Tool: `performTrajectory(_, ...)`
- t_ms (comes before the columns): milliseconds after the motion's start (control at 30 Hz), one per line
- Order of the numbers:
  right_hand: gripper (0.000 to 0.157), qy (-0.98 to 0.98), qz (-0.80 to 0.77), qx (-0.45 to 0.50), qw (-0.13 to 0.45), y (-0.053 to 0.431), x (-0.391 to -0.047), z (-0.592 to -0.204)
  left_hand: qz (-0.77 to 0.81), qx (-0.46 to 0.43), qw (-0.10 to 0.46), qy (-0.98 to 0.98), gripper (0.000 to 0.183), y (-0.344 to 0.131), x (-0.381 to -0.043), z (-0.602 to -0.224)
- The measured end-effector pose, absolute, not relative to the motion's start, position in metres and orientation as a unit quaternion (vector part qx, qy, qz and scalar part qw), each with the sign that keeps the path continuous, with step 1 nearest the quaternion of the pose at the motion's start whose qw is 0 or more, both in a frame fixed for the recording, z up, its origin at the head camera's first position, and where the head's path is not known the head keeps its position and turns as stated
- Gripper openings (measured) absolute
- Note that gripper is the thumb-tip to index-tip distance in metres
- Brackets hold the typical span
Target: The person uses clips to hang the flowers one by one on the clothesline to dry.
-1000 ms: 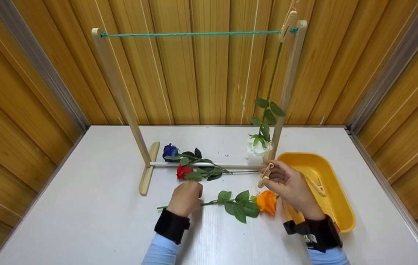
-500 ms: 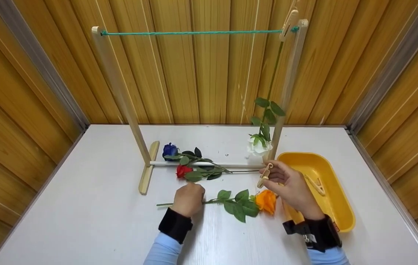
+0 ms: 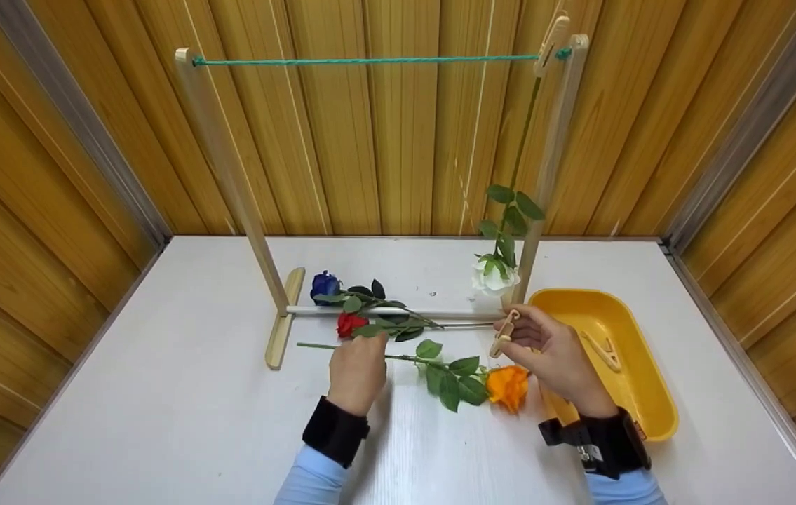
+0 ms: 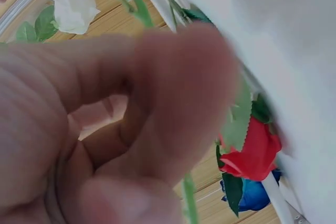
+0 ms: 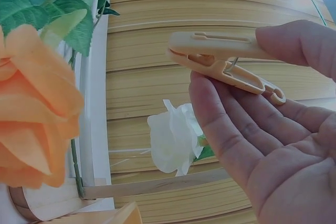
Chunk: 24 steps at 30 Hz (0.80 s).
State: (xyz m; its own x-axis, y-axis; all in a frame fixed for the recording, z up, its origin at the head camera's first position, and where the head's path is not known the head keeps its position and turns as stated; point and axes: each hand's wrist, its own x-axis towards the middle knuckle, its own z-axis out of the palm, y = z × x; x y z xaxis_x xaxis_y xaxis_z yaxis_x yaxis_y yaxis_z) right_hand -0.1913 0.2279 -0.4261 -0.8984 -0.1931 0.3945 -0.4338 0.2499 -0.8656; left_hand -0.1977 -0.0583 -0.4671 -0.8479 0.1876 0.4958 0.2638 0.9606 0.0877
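My left hand (image 3: 358, 374) pinches the green stem of an orange rose (image 3: 508, 388); the stem's bare end sticks out to the left and the bloom points right. In the left wrist view, thumb and fingers (image 4: 184, 82) close round the stem (image 4: 189, 198). My right hand (image 3: 559, 354) holds a beige clothespin (image 3: 505, 335) between thumb and fingers, just above the orange bloom. The right wrist view shows the clothespin (image 5: 226, 59) with its jaws together. A white rose (image 3: 496, 275) hangs head down from another clothespin (image 3: 551, 46) on the green cord (image 3: 369, 61).
A wooden frame (image 3: 229, 175) carries the cord. By its bottom bar (image 3: 454, 313) lie a blue rose (image 3: 325, 287) and a red rose (image 3: 351, 324). At the right, a yellow tray (image 3: 650, 379) holds another clothespin (image 3: 602, 352). Wood-panelled walls (image 3: 398, 154) surround the white table (image 3: 159, 421).
My left hand has raised the stem end of the orange rose away from me, so the rose now slants. My right hand with the clothespin has stayed nearly still.
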Motion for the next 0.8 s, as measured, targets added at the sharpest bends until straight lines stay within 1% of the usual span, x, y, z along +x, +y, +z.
performTrajectory(233,0.046,-0.787,0.58,0.185,0.099,0.228,-0.191,-0.425,-0.104,-0.096,0.317,-0.938,0.024,-0.058,-0.199,-0.461)
performTrajectory(367,0.046,-0.787,0.581,0.182,0.098,0.228,-0.191,-0.425,-0.154,-0.086,0.318,-0.932,0.024,-0.059,-0.199,-0.456)
performTrajectory(467,0.046,-0.786,0.58,0.189,0.101,0.228,-0.191,-0.425,-0.189,-0.085,0.316,-0.926,0.021,-0.059,-0.199,-0.451)
performTrajectory(567,0.044,-0.784,0.583,0.187,0.101,0.228,-0.191,-0.425,-0.226,-0.092,0.335,-0.91,0.018,-0.059,-0.201,-0.448)
performTrajectory(700,0.046,-0.783,0.591,0.17,0.094,0.227,-0.192,-0.425,-0.284,-0.108,0.37,-0.878,0.017,-0.058,-0.204,-0.445)
performTrajectory(800,0.046,-0.78,0.597,0.162,0.092,0.226,-0.192,-0.424,-0.318,-0.116,0.391,-0.856,0.013,-0.056,-0.206,-0.442)
